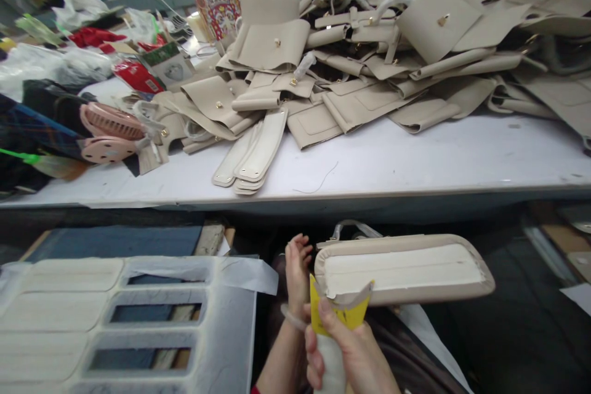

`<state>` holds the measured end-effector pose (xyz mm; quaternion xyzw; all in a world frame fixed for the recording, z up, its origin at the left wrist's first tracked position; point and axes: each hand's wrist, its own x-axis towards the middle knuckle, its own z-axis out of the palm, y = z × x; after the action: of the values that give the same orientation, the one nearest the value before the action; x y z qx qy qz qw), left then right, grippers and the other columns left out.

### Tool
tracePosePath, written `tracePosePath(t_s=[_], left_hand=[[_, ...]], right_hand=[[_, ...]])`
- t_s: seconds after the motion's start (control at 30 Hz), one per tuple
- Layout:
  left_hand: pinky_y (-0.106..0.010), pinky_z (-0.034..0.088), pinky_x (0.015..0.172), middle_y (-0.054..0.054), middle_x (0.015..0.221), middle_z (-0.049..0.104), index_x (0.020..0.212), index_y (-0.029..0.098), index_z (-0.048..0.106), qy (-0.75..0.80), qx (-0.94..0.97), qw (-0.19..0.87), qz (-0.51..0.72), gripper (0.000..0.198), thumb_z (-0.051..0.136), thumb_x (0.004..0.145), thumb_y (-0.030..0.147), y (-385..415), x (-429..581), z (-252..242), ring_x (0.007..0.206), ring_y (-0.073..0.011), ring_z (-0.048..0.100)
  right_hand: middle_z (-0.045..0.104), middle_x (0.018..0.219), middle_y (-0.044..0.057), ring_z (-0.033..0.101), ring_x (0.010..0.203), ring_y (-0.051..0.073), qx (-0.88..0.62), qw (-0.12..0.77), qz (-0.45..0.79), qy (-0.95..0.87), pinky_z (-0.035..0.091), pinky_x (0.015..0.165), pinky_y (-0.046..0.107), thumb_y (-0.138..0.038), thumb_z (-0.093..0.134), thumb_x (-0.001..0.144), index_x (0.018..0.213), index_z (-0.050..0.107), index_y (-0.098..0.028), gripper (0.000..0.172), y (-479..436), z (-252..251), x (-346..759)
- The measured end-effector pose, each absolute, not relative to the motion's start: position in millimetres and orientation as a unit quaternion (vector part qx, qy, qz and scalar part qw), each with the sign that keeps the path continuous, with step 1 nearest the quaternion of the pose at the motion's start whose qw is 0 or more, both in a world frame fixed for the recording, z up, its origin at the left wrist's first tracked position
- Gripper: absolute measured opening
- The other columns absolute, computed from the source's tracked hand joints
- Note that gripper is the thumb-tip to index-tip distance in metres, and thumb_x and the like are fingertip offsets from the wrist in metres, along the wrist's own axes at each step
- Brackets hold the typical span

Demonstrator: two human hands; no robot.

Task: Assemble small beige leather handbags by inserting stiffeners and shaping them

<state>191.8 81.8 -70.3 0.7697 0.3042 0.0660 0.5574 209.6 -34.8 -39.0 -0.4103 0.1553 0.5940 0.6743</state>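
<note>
A beige handbag [401,268] lies across my lap with its long white base panel facing me; a plastic-wrapped handle [355,228] shows behind it. My right hand [348,351] grips a scraper-like tool [340,317] with a yellow head and a white-wrapped handle. The yellow head overlaps the bag's near left corner in view; whether it touches cannot be told. Just left of the bag's end is my left hand [299,268], its fingers apart and slightly bent, holding nothing visible. At lower left, pale oblong panels [55,308] lie on a translucent sheet with cut-out slots [231,320].
Beyond my lap runs a white worktable [415,160], its front edge crossing the view. Many beige bags [364,74] are heaped on it, with a small stack of pale strips [258,154] before them. A pink basket [113,129] and plastic bags [55,68] sit left.
</note>
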Motion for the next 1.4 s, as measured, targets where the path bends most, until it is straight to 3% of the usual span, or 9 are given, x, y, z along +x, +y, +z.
tracePosePath(t_s=[0.1, 0.23, 0.5, 0.73, 0.87, 1.03, 1.2, 1.33, 1.4], left_hand=[[-0.042, 0.037, 0.111, -0.009, 0.14, 0.054, 0.13, 0.019, 0.058, 0.27, 0.716, 0.622, 0.167, 0.057, 0.015, 0.103, 0.047, 92.2, 208.6, -54.8, 0.131, -0.0229, 0.047], [-0.035, 0.042, 0.106, -0.007, 0.121, 0.068, 0.112, 0.018, 0.072, 0.167, 0.725, 0.654, 0.134, 0.043, 0.039, 0.101, 0.043, 91.9, 218.2, -34.7, 0.116, -0.0223, 0.06], [-0.032, 0.05, 0.094, -0.008, 0.108, 0.073, 0.104, 0.016, 0.075, 0.226, 0.716, 0.642, 0.154, 0.04, 0.044, 0.1, 0.04, 84.3, 219.1, -37.2, 0.103, -0.0215, 0.066], [-0.028, 0.051, 0.089, -0.007, 0.102, 0.075, 0.099, 0.016, 0.076, 0.249, 0.721, 0.628, 0.157, 0.036, 0.048, 0.099, 0.037, 81.6, 223.4, -34.6, 0.097, -0.0191, 0.068], [-0.026, 0.051, 0.087, -0.005, 0.101, 0.075, 0.097, 0.017, 0.076, 0.258, 0.745, 0.597, 0.149, 0.03, 0.052, 0.097, 0.034, 80.3, 226.1, -31.5, 0.095, -0.0172, 0.068], [-0.022, 0.05, 0.078, -0.003, 0.095, 0.074, 0.094, 0.017, 0.073, 0.273, 0.78, 0.549, 0.125, 0.028, 0.055, 0.095, 0.037, 77.9, 231.8, -27.2, 0.085, -0.0139, 0.067], [-0.02, 0.043, 0.065, -0.001, 0.082, 0.069, 0.081, 0.016, 0.064, 0.272, 0.83, 0.47, 0.124, 0.031, 0.054, 0.094, 0.042, 75.6, 242.0, -24.6, 0.068, -0.0098, 0.056], [-0.023, 0.04, 0.063, 0.0, 0.072, 0.064, 0.08, 0.018, 0.064, 0.268, 0.88, 0.373, 0.12, 0.034, 0.053, 0.093, 0.047, 72.3, 250.3, -21.2, 0.064, -0.0109, 0.054], [-0.024, 0.041, 0.064, 0.0, 0.073, 0.065, 0.087, 0.019, 0.068, 0.275, 0.867, 0.397, 0.127, 0.035, 0.053, 0.092, 0.051, 71.3, 254.3, -21.5, 0.066, -0.0121, 0.056]], right_hand=[[0.056, 0.052, 0.003, 0.045, 0.037, 0.009, -0.421, 0.668, 0.597, 0.141, 0.037, 0.039, 0.024, -0.065, 0.072, 0.072, 0.071, 0.065, -0.01, 0.055, -34.7, -37.7, 210.3], [0.051, 0.042, 0.002, 0.049, 0.035, 0.012, -0.435, 0.642, 0.624, 0.1, 0.036, 0.04, 0.023, -0.071, 0.066, 0.074, 0.06, 0.062, -0.011, 0.061, -37.3, -37.3, 216.0], [0.052, 0.04, 0.002, 0.048, 0.033, 0.011, -0.439, 0.64, 0.627, 0.067, 0.036, 0.037, 0.021, -0.071, 0.063, 0.075, 0.063, 0.062, -0.012, 0.061, -42.3, -40.4, 220.1], [0.062, 0.054, 0.004, 0.049, 0.033, 0.011, -0.433, 0.649, 0.622, 0.07, 0.037, 0.034, 0.021, -0.069, 0.066, 0.073, 0.077, 0.063, -0.013, 0.057, -43.4, -49.5, 222.9], [0.054, 0.043, 0.002, 0.048, 0.034, 0.01, -0.433, 0.638, 0.634, 0.054, 0.039, 0.037, 0.021, -0.071, 0.061, 0.077, 0.064, 0.062, -0.013, 0.06, -43.9, -47.5, 225.5], [0.056, 0.045, 0.002, 0.049, 0.036, 0.011, -0.416, 0.65, 0.634, 0.063, 0.042, 0.04, 0.022, -0.072, 0.063, 0.076, 0.065, 0.062, -0.013, 0.059, -45.5, -41.0, 230.0], [0.063, 0.054, 0.004, 0.048, 0.036, 0.01, -0.396, 0.669, 0.615, 0.13, 0.042, 0.038, 0.022, -0.076, 0.067, 0.066, 0.074, 0.063, -0.013, 0.064, -44.7, -34.1, 234.7], [0.062, 0.057, 0.004, 0.054, 0.042, 0.013, -0.378, 0.67, 0.617, 0.167, 0.046, 0.043, 0.025, -0.079, 0.067, 0.064, 0.078, 0.061, -0.014, 0.066, -49.9, -23.6, 234.5], [0.062, 0.06, 0.002, 0.055, 0.044, 0.013, -0.382, 0.67, 0.619, 0.146, 0.046, 0.045, 0.025, -0.076, 0.069, 0.064, 0.085, 0.061, -0.015, 0.065, -60.2, -18.8, 235.3]])
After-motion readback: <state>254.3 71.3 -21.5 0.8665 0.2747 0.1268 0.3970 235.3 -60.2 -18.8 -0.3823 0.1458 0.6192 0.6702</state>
